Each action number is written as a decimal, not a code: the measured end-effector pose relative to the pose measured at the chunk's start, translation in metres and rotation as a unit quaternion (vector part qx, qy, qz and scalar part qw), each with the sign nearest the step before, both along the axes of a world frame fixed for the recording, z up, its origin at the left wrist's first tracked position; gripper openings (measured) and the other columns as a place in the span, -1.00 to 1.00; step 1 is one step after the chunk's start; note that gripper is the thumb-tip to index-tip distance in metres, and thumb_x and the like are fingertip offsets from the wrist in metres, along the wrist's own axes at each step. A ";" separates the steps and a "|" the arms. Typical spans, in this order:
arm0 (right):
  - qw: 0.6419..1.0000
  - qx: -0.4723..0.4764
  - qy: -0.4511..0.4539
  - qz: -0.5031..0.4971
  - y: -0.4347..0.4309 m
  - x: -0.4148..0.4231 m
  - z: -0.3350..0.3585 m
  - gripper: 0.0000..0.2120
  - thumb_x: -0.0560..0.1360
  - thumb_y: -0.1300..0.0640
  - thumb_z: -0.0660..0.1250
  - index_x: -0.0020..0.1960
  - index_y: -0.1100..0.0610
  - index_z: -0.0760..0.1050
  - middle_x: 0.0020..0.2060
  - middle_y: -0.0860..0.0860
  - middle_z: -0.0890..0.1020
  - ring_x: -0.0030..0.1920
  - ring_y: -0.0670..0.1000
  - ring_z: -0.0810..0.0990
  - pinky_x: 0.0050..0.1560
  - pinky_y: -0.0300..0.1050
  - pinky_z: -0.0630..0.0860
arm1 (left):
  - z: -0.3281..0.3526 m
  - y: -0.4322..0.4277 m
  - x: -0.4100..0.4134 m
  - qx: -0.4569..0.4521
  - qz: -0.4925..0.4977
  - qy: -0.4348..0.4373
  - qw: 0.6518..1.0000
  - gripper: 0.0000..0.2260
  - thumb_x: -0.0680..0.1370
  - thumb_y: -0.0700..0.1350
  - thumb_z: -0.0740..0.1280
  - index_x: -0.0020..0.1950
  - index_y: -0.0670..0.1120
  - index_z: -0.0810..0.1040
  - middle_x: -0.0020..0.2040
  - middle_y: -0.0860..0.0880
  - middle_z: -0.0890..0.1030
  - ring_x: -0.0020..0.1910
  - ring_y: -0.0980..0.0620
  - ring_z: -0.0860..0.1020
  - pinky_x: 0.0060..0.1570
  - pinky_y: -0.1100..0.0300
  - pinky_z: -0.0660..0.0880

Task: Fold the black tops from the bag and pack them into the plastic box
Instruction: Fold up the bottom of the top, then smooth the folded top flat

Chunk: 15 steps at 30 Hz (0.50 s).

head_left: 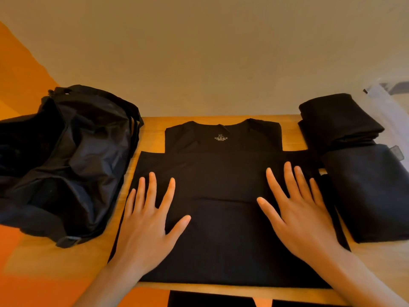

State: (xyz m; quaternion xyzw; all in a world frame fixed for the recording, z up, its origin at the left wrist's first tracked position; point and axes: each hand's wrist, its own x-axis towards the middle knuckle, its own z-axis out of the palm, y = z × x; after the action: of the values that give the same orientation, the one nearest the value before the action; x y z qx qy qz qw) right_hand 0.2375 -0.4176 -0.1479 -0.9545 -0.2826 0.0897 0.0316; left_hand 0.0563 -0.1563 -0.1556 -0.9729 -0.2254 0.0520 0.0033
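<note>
A black top (pixel 223 173) lies spread on the wooden table (pixel 152 122), collar at the far side with an XL label showing. Its lower part is folded up over the body. My left hand (pixel 150 220) rests flat on the top's left half, fingers straight and spread. My right hand (pixel 296 209) presses flat on the right half, fingers likewise spread. A black bag (pixel 66 156) slumps open at the left of the table. At the right, folded black tops (pixel 338 120) are stacked, and another folded dark garment (pixel 371 191) lies nearer. The clear plastic box (pixel 385 94) shows faintly behind them.
A beige wall rises just behind the table. Orange floor shows at the left and below the table's near edge. The bag's strap buckle (pixel 70 240) lies near the table's front left.
</note>
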 end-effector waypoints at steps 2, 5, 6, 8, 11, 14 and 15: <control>1.000 -0.022 0.020 -0.004 0.000 -0.003 0.006 -0.28 0.48 -0.44 -0.48 0.57 -0.18 -0.48 0.56 0.00 -0.45 0.55 0.05 -0.50 0.53 0.00 -0.46 | 0.003 -0.004 -0.008 -0.009 0.006 0.014 1.000 -0.25 0.58 0.49 -0.21 0.67 0.15 -0.21 0.68 -0.16 -0.14 0.66 -0.18 -0.13 0.60 -0.14 -0.01; 0.998 -0.007 0.055 0.003 0.012 0.007 0.031 -0.29 0.53 -0.45 -0.41 0.60 -0.20 -0.41 0.63 0.07 -0.30 0.60 0.09 -0.39 0.57 0.01 -0.34 | 0.022 -0.005 0.000 -0.055 0.030 -0.006 0.998 -0.23 0.51 0.54 -0.24 0.65 0.23 -0.22 0.68 -0.07 -0.18 0.66 -0.11 -0.17 0.60 -0.04 -0.06; 0.999 0.033 0.040 0.004 0.021 0.016 0.041 -0.29 0.56 -0.42 -0.30 0.64 -0.18 -0.25 0.65 0.09 -0.11 0.64 0.11 -0.22 0.61 0.03 -0.19 | 0.030 0.000 0.012 -0.071 0.037 -0.028 0.996 -0.23 0.51 0.53 -0.22 0.66 0.23 -0.16 0.69 -0.04 -0.12 0.66 -0.08 -0.11 0.58 -0.01 -0.04; 0.992 0.122 -0.020 -0.003 0.045 0.047 0.050 -0.37 0.65 -0.30 -0.07 0.64 -0.07 0.09 0.57 0.11 0.26 0.59 0.16 0.16 0.54 0.11 0.16 | 0.044 0.011 0.048 -0.102 0.036 -0.131 0.985 -0.30 0.58 0.43 -0.08 0.64 0.13 0.18 0.61 0.01 0.19 0.59 -0.04 0.17 0.52 0.01 0.17; 0.990 0.137 -0.022 -0.029 0.087 0.112 0.053 -0.55 0.69 -0.07 0.14 0.51 0.10 0.33 0.38 0.16 0.46 0.40 0.24 0.38 0.33 0.15 0.36 | 0.051 0.043 0.119 -0.188 0.054 -0.212 0.958 -0.51 0.70 0.17 0.13 0.56 -0.06 0.37 0.45 -0.03 0.37 0.47 -0.01 0.31 0.41 0.15 0.25; 0.993 0.102 0.004 -0.068 0.113 0.159 0.050 -0.67 0.66 0.05 0.23 0.39 0.14 0.45 0.30 0.18 0.48 0.31 0.26 0.41 0.24 0.15 0.39 | 0.046 0.073 0.171 -0.154 0.073 -0.169 0.971 -0.55 0.69 0.08 0.23 0.52 -0.11 0.42 0.40 -0.13 0.43 0.41 -0.15 0.39 0.37 0.02 0.32; 0.993 0.086 0.013 -0.076 0.116 0.168 0.048 -0.67 0.65 0.04 0.28 0.37 0.12 0.47 0.30 0.17 0.47 0.32 0.26 0.40 0.25 0.17 0.38 | 0.044 0.078 0.181 -0.149 0.069 -0.154 0.974 -0.57 0.68 0.07 0.27 0.49 -0.10 0.45 0.36 -0.14 0.45 0.36 -0.16 0.43 0.31 0.05 0.35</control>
State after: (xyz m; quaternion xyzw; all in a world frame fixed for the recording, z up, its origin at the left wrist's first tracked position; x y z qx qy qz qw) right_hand 0.4051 -0.3021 -0.0994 -0.9658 -0.2150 0.0742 0.1243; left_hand 0.2370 -0.0782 -0.1115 -0.9407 -0.2798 -0.0653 -0.1806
